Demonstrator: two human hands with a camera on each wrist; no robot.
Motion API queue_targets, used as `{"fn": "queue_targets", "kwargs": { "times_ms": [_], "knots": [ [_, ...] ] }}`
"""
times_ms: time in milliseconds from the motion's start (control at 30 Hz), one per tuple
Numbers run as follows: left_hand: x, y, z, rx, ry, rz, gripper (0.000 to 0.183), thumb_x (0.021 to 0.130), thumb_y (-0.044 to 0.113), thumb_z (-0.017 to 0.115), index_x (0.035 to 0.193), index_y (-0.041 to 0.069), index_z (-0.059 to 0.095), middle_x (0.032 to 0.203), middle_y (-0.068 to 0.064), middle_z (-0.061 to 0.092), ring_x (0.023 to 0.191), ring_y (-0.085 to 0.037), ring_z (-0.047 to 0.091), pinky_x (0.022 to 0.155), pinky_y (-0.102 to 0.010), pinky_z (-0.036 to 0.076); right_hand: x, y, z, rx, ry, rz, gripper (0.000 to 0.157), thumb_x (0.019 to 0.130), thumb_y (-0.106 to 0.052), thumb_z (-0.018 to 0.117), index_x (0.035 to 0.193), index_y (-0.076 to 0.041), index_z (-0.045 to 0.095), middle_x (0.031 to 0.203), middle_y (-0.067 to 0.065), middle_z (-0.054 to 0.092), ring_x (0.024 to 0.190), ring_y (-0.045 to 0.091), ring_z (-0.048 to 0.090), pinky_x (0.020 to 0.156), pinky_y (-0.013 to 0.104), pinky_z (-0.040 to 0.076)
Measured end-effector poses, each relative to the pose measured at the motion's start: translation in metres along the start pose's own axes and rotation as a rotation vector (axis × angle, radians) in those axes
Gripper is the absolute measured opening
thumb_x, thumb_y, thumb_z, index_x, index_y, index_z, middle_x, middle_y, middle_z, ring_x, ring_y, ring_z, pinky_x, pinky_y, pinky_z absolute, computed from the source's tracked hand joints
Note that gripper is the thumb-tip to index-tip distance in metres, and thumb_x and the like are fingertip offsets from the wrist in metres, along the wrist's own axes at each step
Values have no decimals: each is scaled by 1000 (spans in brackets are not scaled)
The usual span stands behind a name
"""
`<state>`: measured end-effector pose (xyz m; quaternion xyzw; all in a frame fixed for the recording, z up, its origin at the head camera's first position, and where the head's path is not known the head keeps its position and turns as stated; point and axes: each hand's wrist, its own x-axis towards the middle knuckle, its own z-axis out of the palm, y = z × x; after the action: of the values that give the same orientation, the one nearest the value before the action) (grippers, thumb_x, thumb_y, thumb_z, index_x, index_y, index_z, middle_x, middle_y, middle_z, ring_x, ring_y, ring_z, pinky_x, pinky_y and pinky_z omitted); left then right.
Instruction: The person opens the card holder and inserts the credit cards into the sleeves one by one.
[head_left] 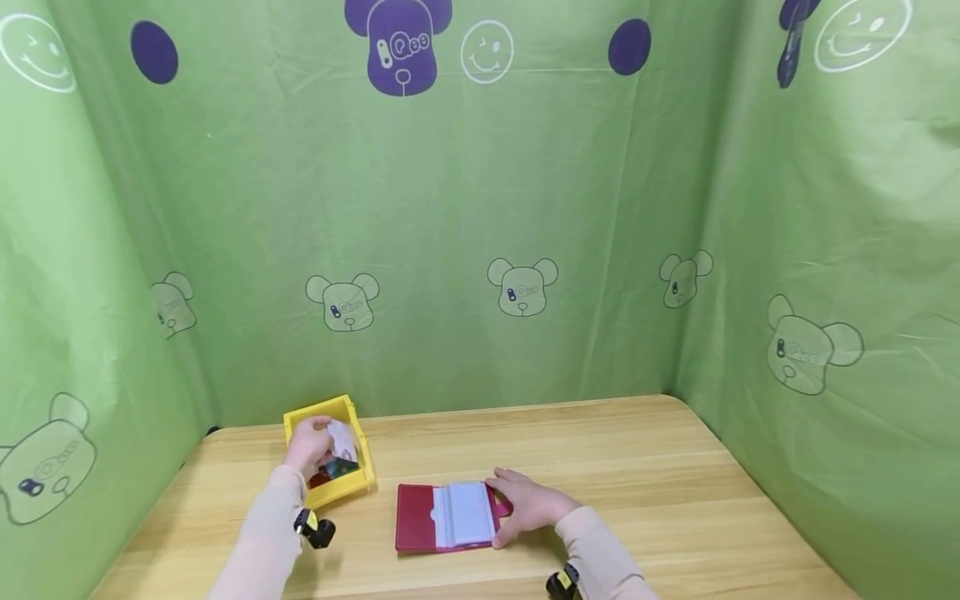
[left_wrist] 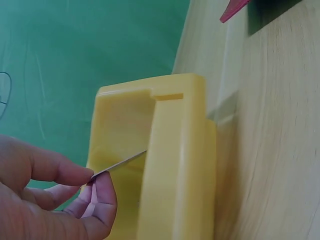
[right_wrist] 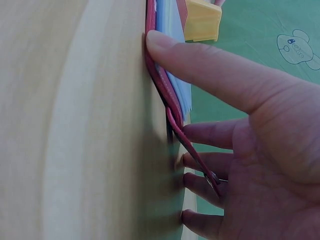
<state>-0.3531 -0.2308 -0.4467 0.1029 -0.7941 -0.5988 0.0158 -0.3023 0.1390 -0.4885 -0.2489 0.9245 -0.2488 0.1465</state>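
Observation:
My left hand (head_left: 310, 445) reaches into a yellow plastic bin (head_left: 366, 467) and pinches a thin pale card (head_left: 341, 438) between thumb and fingers. Edge-on in the left wrist view, the card (left_wrist: 120, 164) slants inside the bin's wall. An open red card holder (head_left: 415, 518) lies on the table with its pale plastic sleeves (head_left: 468, 508) showing. At its right end is my right hand (head_left: 534, 505), thumb on the near edge and fingers at the far edge. A red strap (right_wrist: 192, 150) with a metal snap sticks out toward the right palm.
Several small coloured items (head_left: 341, 467) lie in the bin below the card. The wooden table (head_left: 660, 483) is enclosed by green printed curtains (head_left: 450, 358) at the back and sides. Each wrist wears a small black camera (head_left: 321, 532).

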Motion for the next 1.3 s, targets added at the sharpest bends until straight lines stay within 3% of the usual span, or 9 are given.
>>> {"fn": "queue_targets", "kwargs": {
  "times_ms": [133, 233, 500, 733, 933, 1133, 1300],
  "knots": [
    [-4, 4, -6, 57, 14, 12, 66, 78, -16, 41, 143, -10, 34, 129, -31, 44, 82, -22, 54, 61, -23, 51, 0, -1, 0, -3, -5, 5, 99, 66, -32, 85, 147, 0, 37, 157, 25, 27, 146, 43, 23, 117, 63, 24],
    [-8, 9, -11, 41, 12, 24, 67, 77, -17, 43, 144, -11, 33, 125, -28, 44, 94, -27, 52, 67, -24, 52, 0, -1, 0, -2, -4, 8, 99, 66, -33, 85, 147, 0, 37, 157, 24, 27, 146, 43, 24, 117, 63, 24],
    [-23, 22, -21, -46, -10, 72, 70, 77, -18, 46, 144, -10, 31, 129, -28, 42, 89, -20, 53, 71, -23, 54, 1, 0, -1, 6, -2, 13, 101, 65, -32, 85, 147, 0, 36, 157, 25, 26, 146, 43, 23, 117, 63, 23],
    [-42, 26, -19, -81, -47, 79, 70, 81, -15, 49, 147, -5, 29, 136, -27, 40, 94, -20, 55, 77, -24, 55, 2, 0, 0, 4, -1, 16, 101, 65, -32, 86, 147, -1, 37, 157, 24, 26, 146, 43, 24, 117, 63, 24],
    [-57, 20, -7, -135, -86, 86, 70, 81, -15, 50, 147, -2, 31, 135, -26, 41, 93, -21, 59, 77, -26, 57, 0, -1, 0, 12, -1, 8, 101, 64, -31, 86, 147, 1, 37, 157, 25, 27, 146, 44, 24, 116, 64, 24],
    [-67, 13, 14, -216, -138, 107, 73, 78, -20, 50, 146, -2, 32, 128, -25, 44, 88, -20, 59, 76, -29, 58, -1, 0, -1, 11, -10, 13, 100, 66, -32, 86, 147, 0, 37, 157, 24, 26, 146, 43, 23, 117, 64, 23],
    [-73, 5, 35, -203, -162, 101, 73, 77, -20, 53, 145, 2, 38, 125, -25, 45, 84, -21, 58, 71, -29, 58, 0, 1, -1, 9, -14, 14, 100, 66, -32, 86, 148, -1, 36, 157, 24, 26, 146, 43, 23, 117, 64, 23]
  ]
}}
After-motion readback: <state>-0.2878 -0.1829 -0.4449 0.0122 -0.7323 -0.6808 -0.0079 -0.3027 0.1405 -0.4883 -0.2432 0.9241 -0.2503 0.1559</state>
